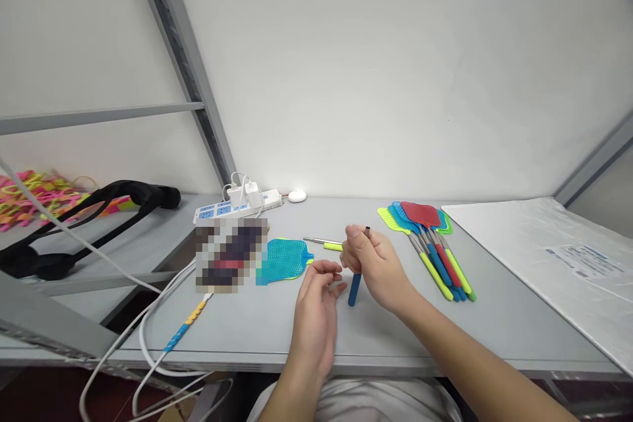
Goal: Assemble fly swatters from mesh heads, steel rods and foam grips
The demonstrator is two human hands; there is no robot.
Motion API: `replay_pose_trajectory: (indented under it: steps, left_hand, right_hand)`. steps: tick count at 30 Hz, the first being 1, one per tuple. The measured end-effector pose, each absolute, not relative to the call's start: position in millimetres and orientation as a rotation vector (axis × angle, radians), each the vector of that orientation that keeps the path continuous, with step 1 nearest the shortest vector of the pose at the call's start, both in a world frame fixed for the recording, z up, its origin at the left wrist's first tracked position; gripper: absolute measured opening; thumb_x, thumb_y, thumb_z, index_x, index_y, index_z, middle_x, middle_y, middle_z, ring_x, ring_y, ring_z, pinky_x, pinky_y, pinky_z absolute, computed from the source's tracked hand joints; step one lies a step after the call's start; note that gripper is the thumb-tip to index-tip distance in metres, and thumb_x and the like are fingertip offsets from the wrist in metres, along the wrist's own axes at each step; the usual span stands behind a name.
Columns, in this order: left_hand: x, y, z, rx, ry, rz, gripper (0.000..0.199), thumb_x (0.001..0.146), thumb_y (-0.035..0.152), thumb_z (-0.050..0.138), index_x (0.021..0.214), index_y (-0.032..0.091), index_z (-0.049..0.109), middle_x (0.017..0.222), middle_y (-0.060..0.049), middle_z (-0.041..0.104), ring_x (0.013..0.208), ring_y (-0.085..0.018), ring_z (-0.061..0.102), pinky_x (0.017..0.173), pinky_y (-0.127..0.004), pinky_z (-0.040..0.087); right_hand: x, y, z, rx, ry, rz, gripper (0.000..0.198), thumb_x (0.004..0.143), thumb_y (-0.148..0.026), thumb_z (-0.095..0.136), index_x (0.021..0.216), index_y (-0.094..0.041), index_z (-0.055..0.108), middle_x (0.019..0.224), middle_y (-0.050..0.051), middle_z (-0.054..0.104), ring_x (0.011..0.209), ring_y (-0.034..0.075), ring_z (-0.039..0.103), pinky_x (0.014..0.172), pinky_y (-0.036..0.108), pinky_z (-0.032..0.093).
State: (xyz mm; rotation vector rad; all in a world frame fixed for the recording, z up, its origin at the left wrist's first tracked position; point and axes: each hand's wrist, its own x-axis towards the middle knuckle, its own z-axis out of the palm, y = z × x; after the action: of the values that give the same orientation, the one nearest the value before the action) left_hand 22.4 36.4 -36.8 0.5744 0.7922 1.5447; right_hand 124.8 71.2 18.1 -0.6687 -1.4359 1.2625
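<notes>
My right hand (pixel 374 265) is wrapped round a blue fly swatter handle (pixel 355 290), held nearly upright with its dark end poking out above the fist. Just left of it, my left hand (pixel 319 303) is half curled with fingers apart and nothing in it. Beyond the left hand lie blue and yellow-green fly swatter heads (pixel 287 259), stacked flat. A metal rod with a yellow-green grip (pixel 332 246) lies behind my hands, partly hidden by the right one. To the right, several assembled fly swatters (pixel 440 254) are fanned in a pile, heads away from me.
A pixelated dark object (pixel 232 256) lies at the left, near a power strip (pixel 237 206) with white plugs. White cables (pixel 143 330) hang over the table's front edge. A white wrapped package (pixel 554 264) covers the right side. Black straps (pixel 123 201) and a metal frame stand left.
</notes>
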Motion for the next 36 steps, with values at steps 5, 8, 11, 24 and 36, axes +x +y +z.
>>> replay_pose_trajectory:
  steps: [5, 8, 11, 24, 36]
  left_hand:
    - [25, 37, -36, 0.579, 0.803, 1.547, 0.007, 0.078, 0.022, 0.059, 0.083, 0.02, 0.062, 0.094, -0.001, 0.058, 0.086, -0.014, 0.052, 0.078, -0.028, 0.044]
    - [25, 36, -36, 0.614, 0.8, 1.524, 0.007, 0.078, 0.021, 0.058, 0.084, 0.021, 0.061, 0.093, 0.0, 0.058, 0.09, -0.015, 0.053, 0.079, -0.028, 0.043]
    - [25, 34, -33, 0.676, 0.792, 1.462, 0.012, 0.076, 0.016, 0.057, 0.086, 0.021, 0.061, 0.091, -0.001, 0.06, 0.091, -0.016, 0.053, 0.077, -0.027, 0.041]
    - [-16, 7, -10, 1.282, 1.081, 1.378, 0.024, 0.096, 0.044, 0.052, 0.099, 0.022, 0.059, 0.073, 0.002, 0.048, 0.064, -0.012, 0.043, 0.057, -0.023, 0.036]
    - [-102, 7, -18, 0.945, 1.323, 1.819, 0.031, 0.093, 0.052, 0.054, 0.094, 0.022, 0.059, 0.059, 0.007, 0.038, 0.049, -0.008, 0.028, 0.043, -0.018, 0.023]
  right_hand:
    - [126, 67, 17, -0.694, -1.449, 1.249, 0.048, 0.095, -0.054, 0.047, 0.061, -0.023, 0.036, 0.054, -0.007, 0.03, 0.054, 0.012, 0.029, 0.056, 0.028, 0.029]
    - [127, 65, 16, -0.698, -1.454, 1.26, 0.047, 0.095, -0.054, 0.047, 0.063, -0.023, 0.034, 0.055, -0.007, 0.029, 0.054, 0.012, 0.029, 0.055, 0.028, 0.029]
    - [128, 63, 15, -0.704, -1.452, 1.262, 0.047, 0.096, -0.054, 0.046, 0.062, -0.022, 0.034, 0.055, -0.007, 0.029, 0.054, 0.012, 0.03, 0.054, 0.028, 0.029]
    - [83, 71, 55, -0.497, -1.296, 1.533, 0.034, 0.092, -0.056, 0.052, 0.092, -0.024, 0.062, 0.083, 0.0, 0.058, 0.082, 0.016, 0.058, 0.085, 0.033, 0.047]
    - [25, 102, -30, -1.114, -2.557, 0.495, 0.098, 0.082, -0.06, 0.062, 0.154, -0.005, 0.026, 0.159, 0.025, 0.018, 0.148, 0.041, 0.008, 0.117, 0.059, 0.014]
